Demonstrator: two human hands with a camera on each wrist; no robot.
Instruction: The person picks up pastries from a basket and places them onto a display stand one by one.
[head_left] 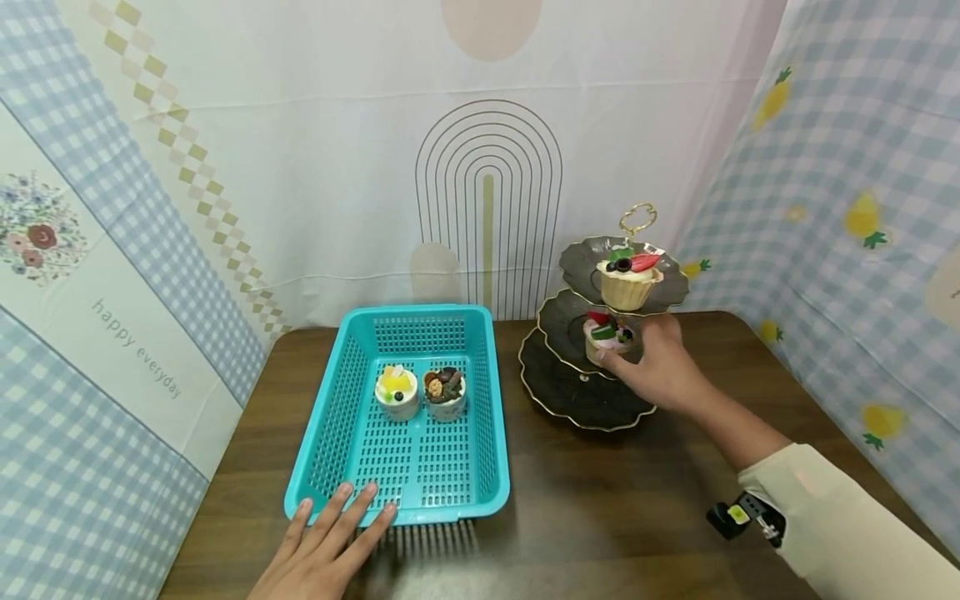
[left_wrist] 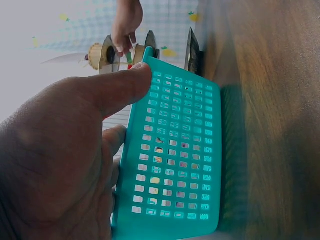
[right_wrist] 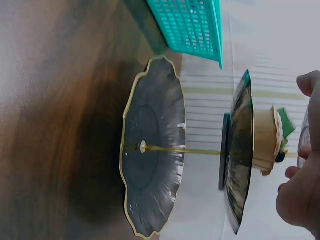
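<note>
My right hand [head_left: 662, 365] reaches in at the middle tier of a three-tier cake stand [head_left: 551, 392], thumb and fingers apart around a fruit-topped tart [head_left: 600, 352] standing there. In the right wrist view a gap shows between the fingertips and that tart [right_wrist: 265, 140]. Another tart [head_left: 626, 290], topped with red and dark fruit, stands upright on the top tier. My left hand [head_left: 318, 546] rests with straight, spread fingers on the near rim of a turquoise basket [head_left: 487, 500]. Inside are a yellow-fruit cupcake [head_left: 397, 393] and a chocolate-topped cupcake [head_left: 445, 393], side by side.
The stand's gold loop handle [head_left: 637, 218] rises above the top tier. Below, the wide bottom tier [head_left: 585, 410] sits on the wooden table [head_left: 600, 508]. A printed cloth [head_left: 337, 167] hangs behind, with checked cloth at both sides.
</note>
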